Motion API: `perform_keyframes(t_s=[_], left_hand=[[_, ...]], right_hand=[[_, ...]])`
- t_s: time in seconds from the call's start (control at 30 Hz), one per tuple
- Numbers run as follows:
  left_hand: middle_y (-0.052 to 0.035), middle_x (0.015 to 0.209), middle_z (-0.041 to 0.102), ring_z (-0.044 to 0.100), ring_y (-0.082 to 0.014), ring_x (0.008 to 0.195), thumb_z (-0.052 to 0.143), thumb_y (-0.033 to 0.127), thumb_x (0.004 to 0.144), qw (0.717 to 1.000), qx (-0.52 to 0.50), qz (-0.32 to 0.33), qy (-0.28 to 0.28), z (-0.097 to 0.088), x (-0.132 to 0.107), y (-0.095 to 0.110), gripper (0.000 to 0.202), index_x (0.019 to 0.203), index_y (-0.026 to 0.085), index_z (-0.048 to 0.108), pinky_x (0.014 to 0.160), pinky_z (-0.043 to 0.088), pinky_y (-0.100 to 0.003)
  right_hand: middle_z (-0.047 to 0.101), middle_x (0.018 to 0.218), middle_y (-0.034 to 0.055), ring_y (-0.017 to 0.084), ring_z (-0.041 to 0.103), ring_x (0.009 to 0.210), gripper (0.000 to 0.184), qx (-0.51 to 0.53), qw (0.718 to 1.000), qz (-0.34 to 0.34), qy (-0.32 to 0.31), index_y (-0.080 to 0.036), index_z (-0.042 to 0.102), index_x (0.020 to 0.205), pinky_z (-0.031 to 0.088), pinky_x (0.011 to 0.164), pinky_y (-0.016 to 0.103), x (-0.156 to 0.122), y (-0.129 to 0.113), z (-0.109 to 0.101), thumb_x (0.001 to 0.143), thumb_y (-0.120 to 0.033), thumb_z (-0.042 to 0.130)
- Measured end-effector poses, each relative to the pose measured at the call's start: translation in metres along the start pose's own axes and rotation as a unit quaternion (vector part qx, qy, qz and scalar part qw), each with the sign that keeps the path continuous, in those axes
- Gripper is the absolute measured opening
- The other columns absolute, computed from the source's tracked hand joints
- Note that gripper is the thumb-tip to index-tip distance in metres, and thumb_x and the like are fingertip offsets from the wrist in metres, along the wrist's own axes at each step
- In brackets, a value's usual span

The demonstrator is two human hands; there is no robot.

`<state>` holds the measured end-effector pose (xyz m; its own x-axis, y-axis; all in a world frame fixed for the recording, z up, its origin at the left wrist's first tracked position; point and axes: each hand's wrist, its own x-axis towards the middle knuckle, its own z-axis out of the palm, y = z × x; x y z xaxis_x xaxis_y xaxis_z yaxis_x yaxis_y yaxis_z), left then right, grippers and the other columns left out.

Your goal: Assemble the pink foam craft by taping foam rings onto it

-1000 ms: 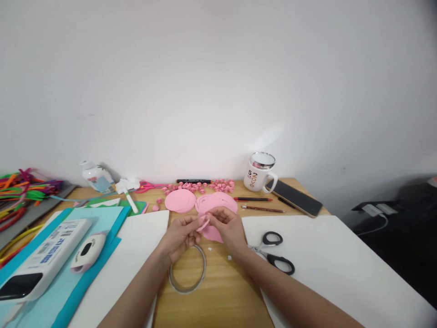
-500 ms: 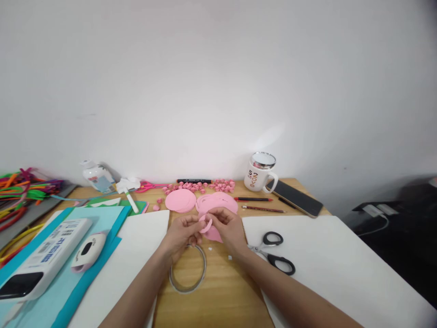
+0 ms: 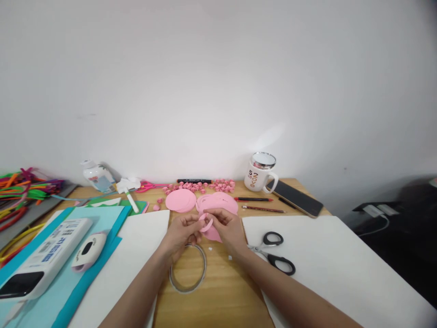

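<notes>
Between my two hands a curled pink paper strip (image 3: 208,226) is pinched at the fingertips. My left hand (image 3: 182,233) is closed on its left end, and my right hand (image 3: 228,228) is closed on its right side. Just beyond and beneath them lie cut pink paper pieces (image 3: 221,202). A stack of pink paper circles (image 3: 180,201) sits to their left. Many small rolled pink paper roses (image 3: 193,187) are gathered behind. Below my left hand a roll of tape (image 3: 204,269) rests flat on the wood. Scissors with black handles (image 3: 273,253) lie beside my right forearm.
White boards (image 3: 327,264) flank the wooden table (image 3: 211,305). At the back right stand a mug (image 3: 256,175) and a phone (image 3: 297,198), near pencils (image 3: 262,209). On the left are a power bank (image 3: 51,255), a white bottle (image 3: 98,176) and colourful pipe cleaners (image 3: 27,189).
The curl of pink paper between my fingertips has shifted slightly and shows a little more open. Both hands stay in nearly the same place.
</notes>
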<state>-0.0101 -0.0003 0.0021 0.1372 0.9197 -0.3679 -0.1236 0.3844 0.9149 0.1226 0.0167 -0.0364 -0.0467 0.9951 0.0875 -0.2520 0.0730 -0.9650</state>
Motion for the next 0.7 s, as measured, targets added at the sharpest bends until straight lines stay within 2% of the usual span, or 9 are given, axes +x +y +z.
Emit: perform_keyframes(t_s=[0.37,0.57,0.7], left_hand=[[0.0014,0.044,0.056,0.046,-0.0039,0.035,0.074,0.035,0.058,1.000,0.020,0.014,0.003,-0.0035,0.0034,-0.0058,0.033,0.076,0.010,0.062,0.034,0.028,-0.013],[0.0023,0.044,0.055,0.045,-0.0037,0.034,0.075,0.035,0.058,1.000,0.015,0.014,0.008,-0.0036,0.0029,-0.0050,0.034,0.078,0.011,0.062,0.034,0.028,-0.013],[0.0027,0.046,0.056,0.045,-0.0035,0.035,0.075,0.037,0.057,1.000,0.005,0.018,0.014,-0.0028,0.0020,-0.0036,0.037,0.079,0.011,0.062,0.033,0.027,-0.013]], right_hand=[[0.066,0.066,0.0012,0.013,0.061,0.062,0.018,0.035,0.999,0.011,-0.017,-0.015,0.063,0.070,0.049,0.061,0.025,0.0000,0.0032,-0.0015,0.060,-0.027,0.071],[0.069,0.072,0.0036,0.016,0.063,0.068,0.021,0.022,1.000,0.013,-0.006,-0.016,0.065,0.075,0.051,0.067,0.029,-0.0001,0.0037,-0.0006,0.060,-0.030,0.071],[0.069,0.079,0.0055,0.018,0.064,0.075,0.022,0.011,1.000,0.001,-0.025,-0.015,0.067,0.080,0.050,0.073,0.031,0.0002,0.0052,-0.0015,0.064,-0.031,0.069]])
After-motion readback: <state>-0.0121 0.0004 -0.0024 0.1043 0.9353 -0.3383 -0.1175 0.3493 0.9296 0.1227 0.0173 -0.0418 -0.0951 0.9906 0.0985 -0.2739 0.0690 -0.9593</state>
